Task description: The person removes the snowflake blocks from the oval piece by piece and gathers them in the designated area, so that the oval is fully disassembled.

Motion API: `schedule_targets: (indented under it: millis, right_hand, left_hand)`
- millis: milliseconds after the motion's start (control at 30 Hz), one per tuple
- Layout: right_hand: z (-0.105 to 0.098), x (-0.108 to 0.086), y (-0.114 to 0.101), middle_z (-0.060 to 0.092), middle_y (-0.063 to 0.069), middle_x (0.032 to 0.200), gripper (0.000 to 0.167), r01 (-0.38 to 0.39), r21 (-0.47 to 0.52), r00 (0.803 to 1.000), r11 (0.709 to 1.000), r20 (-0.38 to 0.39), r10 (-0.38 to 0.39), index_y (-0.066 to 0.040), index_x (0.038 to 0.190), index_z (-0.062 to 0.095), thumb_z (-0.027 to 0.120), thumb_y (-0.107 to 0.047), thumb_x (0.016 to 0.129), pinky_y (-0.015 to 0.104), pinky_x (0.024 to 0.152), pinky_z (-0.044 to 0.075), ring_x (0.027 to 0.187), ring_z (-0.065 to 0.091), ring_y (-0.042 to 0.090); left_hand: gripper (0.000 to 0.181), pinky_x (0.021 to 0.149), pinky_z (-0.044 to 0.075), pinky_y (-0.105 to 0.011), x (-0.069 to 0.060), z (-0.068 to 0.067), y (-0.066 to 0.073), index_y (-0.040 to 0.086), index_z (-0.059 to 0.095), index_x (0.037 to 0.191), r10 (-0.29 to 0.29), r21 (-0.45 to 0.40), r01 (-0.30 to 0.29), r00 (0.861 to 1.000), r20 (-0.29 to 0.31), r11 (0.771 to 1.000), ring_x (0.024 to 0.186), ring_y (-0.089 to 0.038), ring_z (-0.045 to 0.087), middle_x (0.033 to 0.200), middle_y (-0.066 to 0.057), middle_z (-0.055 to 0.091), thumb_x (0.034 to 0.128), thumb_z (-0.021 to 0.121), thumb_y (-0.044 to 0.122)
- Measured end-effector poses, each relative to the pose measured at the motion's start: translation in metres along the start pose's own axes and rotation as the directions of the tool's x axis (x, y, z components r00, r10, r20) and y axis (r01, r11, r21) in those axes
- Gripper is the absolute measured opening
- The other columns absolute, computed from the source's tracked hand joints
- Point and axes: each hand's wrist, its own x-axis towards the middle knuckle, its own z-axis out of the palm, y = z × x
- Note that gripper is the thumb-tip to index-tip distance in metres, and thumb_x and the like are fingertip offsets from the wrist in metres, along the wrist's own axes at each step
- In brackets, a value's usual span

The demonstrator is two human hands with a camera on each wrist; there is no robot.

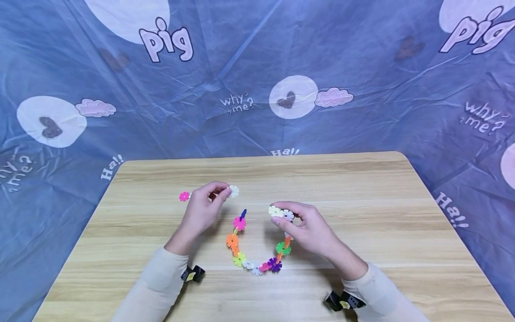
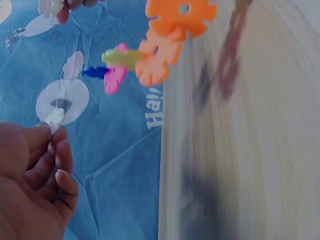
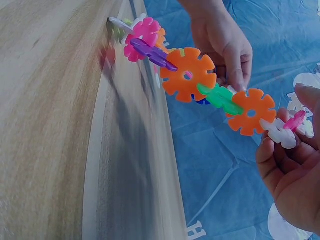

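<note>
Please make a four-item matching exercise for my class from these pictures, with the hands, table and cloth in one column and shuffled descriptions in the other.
1. Left hand
2. Right hand
3. Table
4. Cloth

A. Holds the chain
B. Blue, with printed words
C. Pinches a white disc apart from the chain
D. Wood-grained

Pairs: 1-C, 2-A, 3-D, 4-B

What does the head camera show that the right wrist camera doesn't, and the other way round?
The head view alone shows both sleeves, "pig" lettering on the blue cloth, and a pink flower piece to the left of the left hand. The right wrist view alone shows the palm side of the right hand and a small pink piece right next to that hand. Both show the two hands, the colourful flower chain, the blue cloth and the wooden table.
</note>
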Motion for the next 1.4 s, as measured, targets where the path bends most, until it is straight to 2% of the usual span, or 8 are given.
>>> schedule_targets:
  millis: [133, 233, 667, 867, 1100, 1200, 1400]
  right_hand:
    - [0.000, 0.000, 0.000, 0.080, 0.009, 0.111, 0.030, 0.002, 0.002, 1.000, 1.000, 0.001, -0.002, -0.004, 0.129, 0.075, 0.075, -0.016, 0.102, 0.028, 0.068, 0.059, 0.076, 0.063, 0.004]
    - [0.000, 0.000, 0.001, 0.080, 0.010, 0.112, 0.030, 0.002, 0.000, 1.000, 1.000, 0.002, -0.002, -0.004, 0.130, 0.075, 0.075, -0.016, 0.102, 0.028, 0.069, 0.059, 0.077, 0.064, 0.004]
    - [0.001, 0.000, -0.001, 0.080, 0.008, 0.110, 0.031, -0.031, 0.000, 0.999, 1.000, 0.013, 0.031, -0.005, 0.130, 0.075, 0.075, -0.019, 0.102, 0.028, 0.069, 0.059, 0.078, 0.065, 0.005]
    - [0.000, -0.001, -0.002, 0.080, 0.008, 0.109, 0.031, -0.039, 0.012, 0.999, 0.999, 0.019, 0.039, -0.005, 0.131, 0.075, 0.075, -0.019, 0.103, 0.029, 0.069, 0.060, 0.078, 0.066, 0.005]
    - [0.001, -0.001, -0.001, 0.079, 0.012, 0.117, 0.032, -0.042, 0.023, 0.999, 0.999, 0.025, 0.041, -0.005, 0.131, 0.074, 0.075, -0.020, 0.103, 0.028, 0.070, 0.062, 0.080, 0.068, 0.005]
    - [0.001, -0.001, -0.001, 0.079, 0.013, 0.118, 0.032, -0.038, 0.025, 0.999, 0.999, 0.026, 0.037, -0.004, 0.131, 0.074, 0.075, -0.019, 0.103, 0.027, 0.069, 0.062, 0.079, 0.068, 0.005]
    - [0.001, -0.001, -0.002, 0.079, 0.012, 0.124, 0.034, -0.047, -0.009, 0.999, 0.999, 0.023, 0.047, -0.007, 0.132, 0.075, 0.076, -0.021, 0.102, 0.029, 0.071, 0.062, 0.081, 0.068, 0.006]
  left_hand:
    - [0.020, 0.075, 0.054, -0.023, 0.001, -0.006, -0.007, 0.002, 0.077, 0.119, -0.070, 0.052, 0.069, 0.997, 0.021, 0.996, 0.089, -0.022, 0.067, 0.102, -0.014, 0.078, 0.1053, 0.070, 0.014]
    - [0.022, 0.078, 0.053, -0.024, 0.001, -0.010, -0.013, 0.002, 0.076, 0.122, -0.101, 0.087, 0.098, 0.994, 0.028, 0.991, 0.093, -0.023, 0.067, 0.107, -0.014, 0.078, 0.1059, 0.069, 0.014]
    - [0.020, 0.077, 0.055, -0.019, 0.004, -0.020, -0.024, 0.000, 0.075, 0.121, -0.182, 0.063, 0.179, 0.983, 0.039, 0.982, 0.091, -0.023, 0.068, 0.106, -0.017, 0.077, 0.1033, 0.071, 0.010]
    - [0.021, 0.077, 0.055, -0.018, 0.008, -0.024, -0.029, -0.001, 0.075, 0.121, -0.213, 0.095, 0.209, 0.976, 0.044, 0.973, 0.094, -0.026, 0.070, 0.108, -0.018, 0.076, 0.1033, 0.070, 0.009]
    - [0.018, 0.076, 0.053, -0.016, 0.012, -0.027, -0.041, -0.003, 0.075, 0.118, -0.222, 0.143, 0.216, 0.975, 0.027, 0.966, 0.094, -0.027, 0.070, 0.105, -0.019, 0.076, 0.1014, 0.070, 0.005]
    - [0.019, 0.076, 0.053, -0.018, 0.012, -0.029, -0.046, -0.003, 0.075, 0.117, -0.233, 0.171, 0.224, 0.972, 0.030, 0.959, 0.092, -0.026, 0.069, 0.103, -0.018, 0.075, 0.1003, 0.070, 0.003]
    - [0.020, 0.084, 0.058, -0.033, 0.015, -0.032, -0.054, -0.004, 0.074, 0.118, -0.254, 0.240, 0.233, 0.965, 0.062, 0.942, 0.094, -0.026, 0.069, 0.104, -0.017, 0.075, 0.0995, 0.070, 0.003]
